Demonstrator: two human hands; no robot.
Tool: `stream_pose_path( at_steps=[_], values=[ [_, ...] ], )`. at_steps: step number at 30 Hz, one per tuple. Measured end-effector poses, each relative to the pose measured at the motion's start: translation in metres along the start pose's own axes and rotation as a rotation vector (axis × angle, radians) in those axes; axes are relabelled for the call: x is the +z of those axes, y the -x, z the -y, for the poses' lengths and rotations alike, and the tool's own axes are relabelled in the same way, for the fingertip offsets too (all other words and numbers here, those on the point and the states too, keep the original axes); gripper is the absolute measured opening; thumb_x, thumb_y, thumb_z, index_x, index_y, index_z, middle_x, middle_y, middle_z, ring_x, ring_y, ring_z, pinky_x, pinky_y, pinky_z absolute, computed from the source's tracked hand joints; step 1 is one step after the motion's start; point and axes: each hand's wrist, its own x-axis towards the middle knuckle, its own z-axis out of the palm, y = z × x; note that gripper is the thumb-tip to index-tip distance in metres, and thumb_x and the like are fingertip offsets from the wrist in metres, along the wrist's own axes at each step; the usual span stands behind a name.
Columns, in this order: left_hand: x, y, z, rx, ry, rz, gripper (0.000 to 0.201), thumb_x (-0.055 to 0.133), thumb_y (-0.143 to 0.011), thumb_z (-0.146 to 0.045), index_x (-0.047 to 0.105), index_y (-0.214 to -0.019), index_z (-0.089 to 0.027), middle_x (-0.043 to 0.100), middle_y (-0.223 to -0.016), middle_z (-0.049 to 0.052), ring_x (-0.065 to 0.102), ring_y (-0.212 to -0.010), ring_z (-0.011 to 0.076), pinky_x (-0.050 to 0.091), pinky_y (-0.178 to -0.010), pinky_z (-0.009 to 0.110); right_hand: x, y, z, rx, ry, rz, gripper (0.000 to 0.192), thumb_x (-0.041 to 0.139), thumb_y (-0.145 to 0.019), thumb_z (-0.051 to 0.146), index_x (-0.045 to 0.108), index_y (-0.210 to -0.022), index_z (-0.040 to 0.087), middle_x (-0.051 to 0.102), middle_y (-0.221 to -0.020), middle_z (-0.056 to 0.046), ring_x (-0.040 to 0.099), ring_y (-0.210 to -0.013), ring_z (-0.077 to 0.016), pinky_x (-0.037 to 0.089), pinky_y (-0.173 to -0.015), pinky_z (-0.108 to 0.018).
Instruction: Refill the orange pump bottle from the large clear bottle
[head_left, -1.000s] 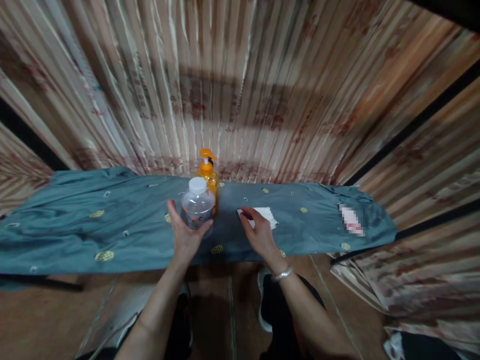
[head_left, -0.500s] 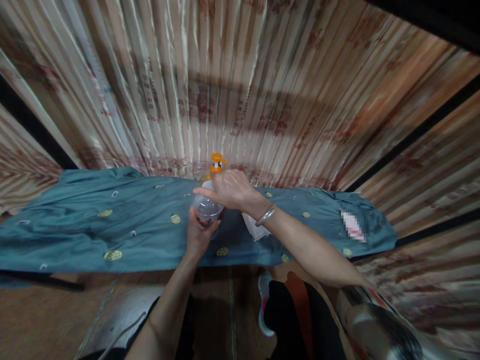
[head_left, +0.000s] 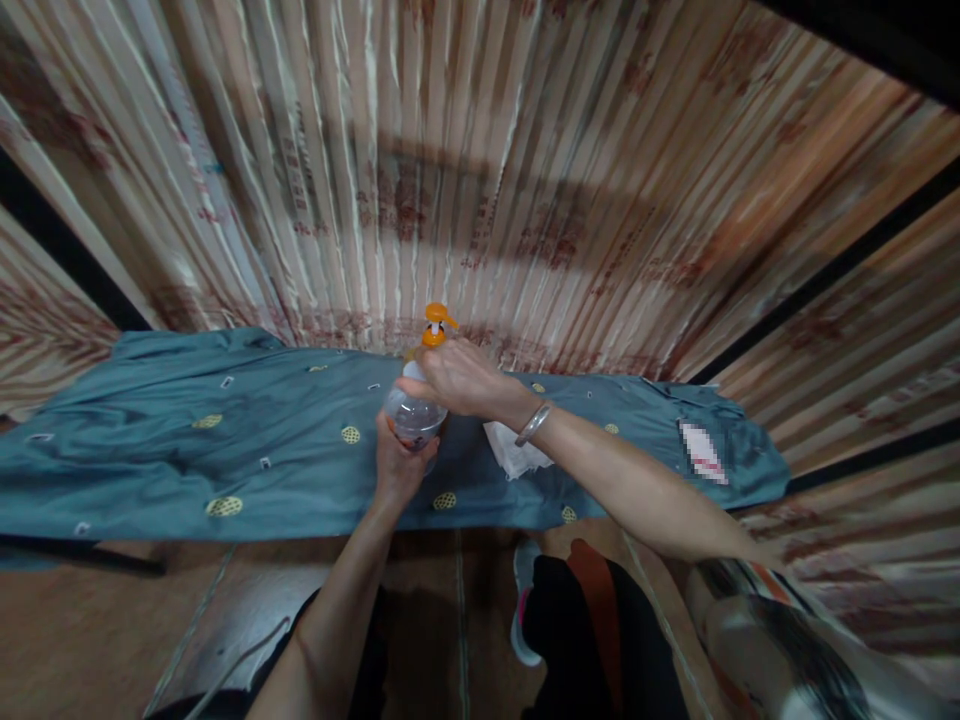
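My left hand (head_left: 401, 465) is wrapped round a clear plastic container with a domed top (head_left: 416, 412), held above the cloth. My right hand (head_left: 461, 378) reaches over from the right, fingers curled and thumb bent in at a whitish, cap-like part (head_left: 412, 372) at the top of the container. The fingers partly hide this piece, so its exact shape cannot be made out. Just behind my right hand stands a pump bottle with an orange head (head_left: 436, 318); its body is mostly hidden. A crumpled white tissue or thin bag (head_left: 514, 452) lies below my right wrist.
A teal cloth with yellow patterns (head_left: 292, 470) covers the narrow table. A blurred white-and-pink item (head_left: 703, 452) lies at its right end. Behind hangs a striped curtain (head_left: 450, 180), with dark frame bars (head_left: 825, 280) at the sides. Below are my legs and a tiled floor.
My right thumb, stretched out to the left before, is now drawn in closer to the fingers at the container's top. The left hand keeps its hold. The view has shifted slightly.
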Motion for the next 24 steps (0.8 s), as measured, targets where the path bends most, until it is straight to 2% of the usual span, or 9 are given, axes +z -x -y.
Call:
stream_pose_path(
  at_steps=[3,7,10,13,17,20,24],
  values=[
    [0.0,0.0,0.0,0.011,0.003,-0.003,0.036,0.064,-0.093,-0.036,0.06,-0.125,-0.02,0.064,-0.125,0.011,0.066,-0.101,0.0247,0.059,-0.083,0.046,-0.007,-0.001,-0.004,-0.055,-0.006,0.061,0.045,0.045,-0.104,0.046,0.069,-0.104,0.007,0.076,-0.094,-0.016,0.07,-0.089,-0.0246,0.044,-0.074,-0.031],
    [0.0,-0.001,-0.001,0.032,0.007,-0.015,0.034,0.065,-0.092,-0.035,0.06,-0.121,-0.018,0.065,-0.115,0.009,0.066,-0.092,0.0223,0.058,-0.077,0.042,-0.014,-0.002,-0.009,-0.13,0.025,0.126,0.035,0.048,-0.103,0.036,0.064,-0.115,0.007,0.076,-0.098,-0.015,0.07,-0.092,-0.0241,0.046,-0.075,-0.03],
    [0.0,-0.001,-0.003,0.048,0.02,-0.03,0.049,0.082,-0.073,-0.028,0.056,-0.114,-0.02,0.065,-0.1,0.004,0.063,-0.082,0.0209,0.056,-0.074,0.039,-0.015,-0.003,-0.01,-0.144,0.036,0.139,0.033,0.051,-0.101,0.033,0.064,-0.117,0.007,0.076,-0.096,-0.015,0.07,-0.091,-0.025,0.049,-0.077,-0.032],
    [0.0,-0.001,-0.006,0.05,0.04,-0.048,0.061,0.086,-0.055,-0.021,0.05,-0.104,-0.026,0.062,-0.088,-0.001,0.061,-0.075,0.0203,0.053,-0.067,0.035,-0.018,-0.007,-0.008,-0.111,0.02,0.098,0.037,0.054,-0.1,0.04,0.067,-0.112,0.007,0.076,-0.094,-0.015,0.071,-0.093,-0.0274,0.052,-0.082,-0.036],
    [0.001,-0.001,-0.009,0.042,0.05,-0.07,0.057,0.084,-0.051,-0.024,0.046,-0.095,-0.027,0.059,-0.083,-0.003,0.06,-0.072,0.0201,0.049,-0.063,0.033,-0.026,-0.013,-0.003,-0.096,0.021,0.094,0.03,0.06,-0.097,0.037,0.073,-0.097,0.01,0.075,-0.09,-0.012,0.07,-0.097,-0.0267,0.052,-0.089,-0.039],
    [0.001,-0.002,-0.01,0.038,0.052,-0.079,0.058,0.083,-0.051,-0.026,0.046,-0.095,-0.028,0.06,-0.084,-0.003,0.06,-0.072,0.0203,0.049,-0.066,0.035,-0.033,-0.015,0.0,-0.119,0.041,0.161,0.024,0.065,-0.094,0.032,0.074,-0.095,0.009,0.075,-0.09,-0.011,0.071,-0.095,-0.0261,0.052,-0.09,-0.04],
    [0.002,-0.002,-0.011,0.033,0.053,-0.073,0.061,0.085,-0.05,-0.025,0.049,-0.1,-0.027,0.063,-0.087,-0.002,0.061,-0.073,0.0206,0.051,-0.067,0.036,-0.037,-0.013,0.0,-0.134,0.038,0.185,0.022,0.066,-0.093,0.028,0.074,-0.094,0.008,0.075,-0.091,-0.012,0.07,-0.095,-0.0268,0.053,-0.09,-0.042]
  ],
)
